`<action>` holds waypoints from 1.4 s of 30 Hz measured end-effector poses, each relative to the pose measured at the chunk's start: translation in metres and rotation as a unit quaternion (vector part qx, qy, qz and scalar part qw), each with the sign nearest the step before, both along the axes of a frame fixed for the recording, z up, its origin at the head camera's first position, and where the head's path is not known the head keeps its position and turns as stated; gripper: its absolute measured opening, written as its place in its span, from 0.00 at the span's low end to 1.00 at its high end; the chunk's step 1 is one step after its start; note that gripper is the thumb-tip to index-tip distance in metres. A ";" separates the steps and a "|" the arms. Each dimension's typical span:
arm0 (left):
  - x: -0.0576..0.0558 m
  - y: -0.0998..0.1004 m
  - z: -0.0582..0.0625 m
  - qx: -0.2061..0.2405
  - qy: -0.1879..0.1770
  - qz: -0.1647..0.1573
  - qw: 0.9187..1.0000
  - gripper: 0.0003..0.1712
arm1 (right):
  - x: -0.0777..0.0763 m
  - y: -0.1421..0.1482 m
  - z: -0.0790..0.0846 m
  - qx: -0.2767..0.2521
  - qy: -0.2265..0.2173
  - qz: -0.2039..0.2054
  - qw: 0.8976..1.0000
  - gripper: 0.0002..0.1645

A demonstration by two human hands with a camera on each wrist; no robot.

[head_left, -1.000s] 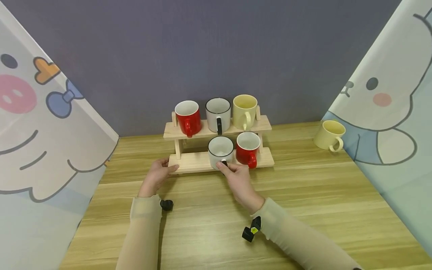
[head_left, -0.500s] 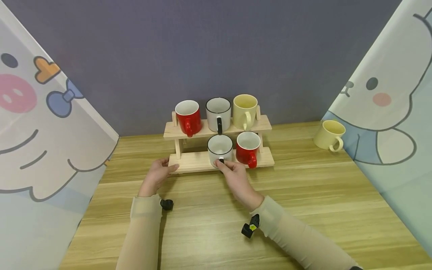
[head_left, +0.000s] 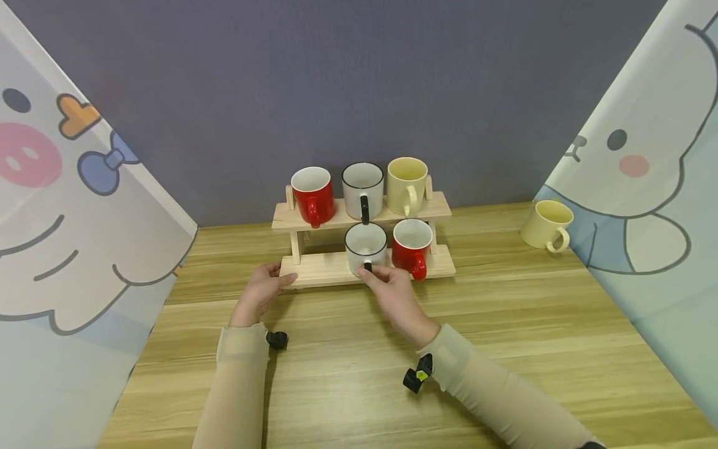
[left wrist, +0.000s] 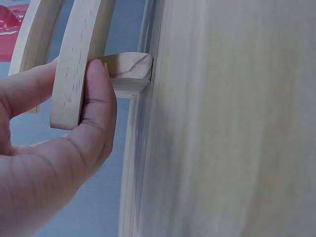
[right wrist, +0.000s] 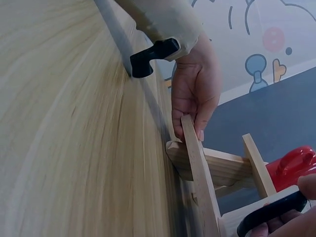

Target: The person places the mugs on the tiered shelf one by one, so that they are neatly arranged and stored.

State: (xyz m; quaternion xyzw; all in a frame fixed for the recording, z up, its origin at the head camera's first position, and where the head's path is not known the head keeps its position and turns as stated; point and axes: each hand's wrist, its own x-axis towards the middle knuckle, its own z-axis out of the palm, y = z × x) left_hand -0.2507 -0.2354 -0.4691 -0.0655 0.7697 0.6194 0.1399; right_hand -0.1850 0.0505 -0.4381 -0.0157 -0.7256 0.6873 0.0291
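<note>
A two-tier wooden rack [head_left: 316,269] stands against the back wall. My left hand [head_left: 260,293] grips the left end of its lower shelf; the left wrist view shows the board [left wrist: 74,69] between thumb and fingers. With my right hand [head_left: 397,304] I pinch the black handle [right wrist: 271,213] of a white, black-rimmed mug [head_left: 359,254], upright at the middle of the lower shelf. To its right on that shelf is a red mug [head_left: 405,254]. Above stand a red mug [head_left: 316,206], a white mug [head_left: 353,199] and a yellow mug [head_left: 397,194], handles facing forward.
Another yellow mug [head_left: 538,231] stands on the wooden table [head_left: 348,374] at the far right, near the side panel. A dark wall [head_left: 359,81] rises close behind the rack. Panels with cartoon animals border the table on both sides.
The white mug in my right hand has shifted slightly back and down onto the lower shelf, then stayed nearly still. My left hand has kept its grip on the rack.
</note>
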 end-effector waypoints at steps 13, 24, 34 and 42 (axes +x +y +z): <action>0.001 0.000 0.000 -0.003 0.007 0.000 1.000 0.40 | 0.001 0.007 0.000 0.020 0.008 -0.011 1.000 0.19; 0.001 0.000 0.000 -0.008 0.008 0.000 1.000 0.41 | 0.005 0.022 0.001 -0.008 0.021 0.026 0.999 0.17; 0.000 0.000 0.001 0.002 0.003 0.000 1.000 0.40 | 0.012 0.043 0.006 -0.017 0.047 0.053 0.997 0.17; 0.000 -0.001 0.000 0.012 0.004 -0.004 1.000 0.41 | 0.017 0.064 0.017 -0.013 0.077 0.063 0.995 0.20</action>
